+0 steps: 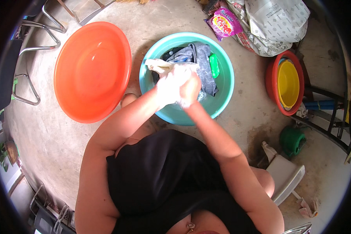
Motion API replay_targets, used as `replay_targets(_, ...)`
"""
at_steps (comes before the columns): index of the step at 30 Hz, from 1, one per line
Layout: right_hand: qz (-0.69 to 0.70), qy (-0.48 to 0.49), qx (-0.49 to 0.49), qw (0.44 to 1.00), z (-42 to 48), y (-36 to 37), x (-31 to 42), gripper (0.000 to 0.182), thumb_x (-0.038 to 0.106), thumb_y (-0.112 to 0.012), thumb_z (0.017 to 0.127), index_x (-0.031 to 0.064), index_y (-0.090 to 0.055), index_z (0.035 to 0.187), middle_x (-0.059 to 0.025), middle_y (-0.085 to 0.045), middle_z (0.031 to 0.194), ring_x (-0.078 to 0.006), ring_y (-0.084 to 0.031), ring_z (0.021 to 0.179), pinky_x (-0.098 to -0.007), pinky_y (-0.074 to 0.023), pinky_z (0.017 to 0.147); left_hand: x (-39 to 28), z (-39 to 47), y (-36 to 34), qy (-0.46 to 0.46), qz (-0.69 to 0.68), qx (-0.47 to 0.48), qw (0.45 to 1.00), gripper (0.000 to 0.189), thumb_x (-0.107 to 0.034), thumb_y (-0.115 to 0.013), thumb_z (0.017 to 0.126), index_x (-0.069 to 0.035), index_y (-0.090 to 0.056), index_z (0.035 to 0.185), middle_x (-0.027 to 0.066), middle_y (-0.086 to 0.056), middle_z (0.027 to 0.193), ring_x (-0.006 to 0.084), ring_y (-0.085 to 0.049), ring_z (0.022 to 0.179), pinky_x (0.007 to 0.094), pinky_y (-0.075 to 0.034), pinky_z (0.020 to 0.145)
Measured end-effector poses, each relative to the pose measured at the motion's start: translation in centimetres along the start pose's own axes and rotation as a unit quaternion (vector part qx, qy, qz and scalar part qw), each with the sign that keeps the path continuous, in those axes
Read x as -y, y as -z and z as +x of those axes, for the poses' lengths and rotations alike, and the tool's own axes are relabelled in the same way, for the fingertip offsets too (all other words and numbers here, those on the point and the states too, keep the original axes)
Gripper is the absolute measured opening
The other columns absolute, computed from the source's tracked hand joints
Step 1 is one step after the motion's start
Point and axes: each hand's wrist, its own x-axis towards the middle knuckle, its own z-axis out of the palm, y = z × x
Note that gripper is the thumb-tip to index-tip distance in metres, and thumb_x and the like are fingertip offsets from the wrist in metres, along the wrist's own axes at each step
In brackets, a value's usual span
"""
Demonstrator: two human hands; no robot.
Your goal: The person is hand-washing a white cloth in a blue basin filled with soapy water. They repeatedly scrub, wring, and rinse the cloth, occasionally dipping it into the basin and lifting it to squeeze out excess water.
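Observation:
My left hand [169,89] and my right hand [191,89] are pressed together over a turquoise plastic basin [228,87]. Both are coated in white suds and grip a whitish wet cloth [156,65], whose bunched end sticks out to the left. Glare and foam hide most of the fingers. Beneath the hands, a grey garment [203,64] is heaped in the basin with darker fabric [172,52] behind it. Against the basin's right inner wall rests a bright green object [214,65], perhaps a soap bar or brush. Some sudsy water [202,96] shows below the cloth.
A large orange basin [90,76] stands left on the concrete floor [38,140]. At upper right lie a purple detergent packet [224,25] and a white printed sack [278,26]. Rightward are a red basin [270,79] holding a yellow one [288,83], a green container [291,140] and a white stool [286,175].

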Motion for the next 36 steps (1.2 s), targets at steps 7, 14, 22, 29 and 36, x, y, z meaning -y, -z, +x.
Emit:
replay_targets(7, 0.26, -0.058, -0.026, 0.964, -0.5, -0.5, -6.3, 0.026, 0.024, -0.056, 0.093, 0.0006, -0.066, 0.094, -0.0094, -0.068, 0.081, -0.0194, -0.066, 0.071, -0.033, -0.0514, 0.063, -0.5, 2.3, -0.8, 0.125, -0.508, -0.026, 0.852, 0.032, -0.021, -0.053, 0.096, -0.001, -0.054, 0.122, 0.0059, -0.058, 0.11, 0.0148, -0.058, 0.098, 0.0266, -0.05, 0.081)
replay_targets(14, 0.489, -0.348, 0.04, 0.799, 5.3, 2.5, -6.4, 0.029, 0.032, -0.051, 0.097, 0.0043, -0.057, 0.103, -0.0049, -0.062, 0.089, -0.0138, -0.06, 0.076, -0.0316, -0.0513, 0.061, -2.9, 2.5, -1.0, 0.169, -0.547, -0.014, 0.82, 0.034, -0.023, -0.06, 0.091, -0.004, -0.056, 0.119, 0.0042, -0.059, 0.105, 0.0085, -0.057, 0.088, 0.0202, -0.045, 0.067)
replay_targets(22, -0.011, 0.021, 0.096, 0.995, 3.8, 4.6, 0.5, 0.03, 0.029, -0.053, 0.093, 0.0016, -0.062, 0.097, -0.0185, -0.067, 0.087, -0.0342, -0.065, 0.079, -0.0403, -0.0502, 0.074, -4.8, 4.0, 0.1, 0.241, -0.61, -0.07, 0.752, 0.04, -0.027, -0.05, 0.096, -0.004, -0.048, 0.129, 0.0079, -0.056, 0.114, 0.0139, -0.057, 0.096, 0.0295, -0.048, 0.089)
replay_targets(29, 0.036, 0.188, 0.009, 0.981, -0.1, 2.9, 4.3, 0.017, 0.026, -0.065, 0.08, 0.0104, -0.071, 0.084, -0.013, -0.07, 0.087, -0.0321, -0.067, 0.078, -0.0419, -0.0528, 0.074, -4.8, 3.9, -0.4, 0.243, -0.686, -0.07, 0.682, 0.042, -0.028, -0.043, 0.099, -0.003, -0.046, 0.133, 0.0066, -0.057, 0.11, 0.0151, -0.057, 0.088, 0.0264, -0.048, 0.082)
replay_targets(36, 0.249, -0.022, 0.1, 0.963, 3.8, 3.0, 3.0, 0.014, 0.018, -0.065, 0.081, 0.0047, -0.068, 0.078, -0.0097, -0.071, 0.088, -0.0218, -0.068, 0.08, -0.0373, -0.0526, 0.066, -5.1, 4.7, -0.8, 0.226, -0.424, -0.055, 0.875, 0.054, -0.031, -0.045, 0.097, -0.002, -0.034, 0.142, 0.0107, -0.046, 0.134, 0.0242, -0.046, 0.121, 0.0331, -0.043, 0.096)
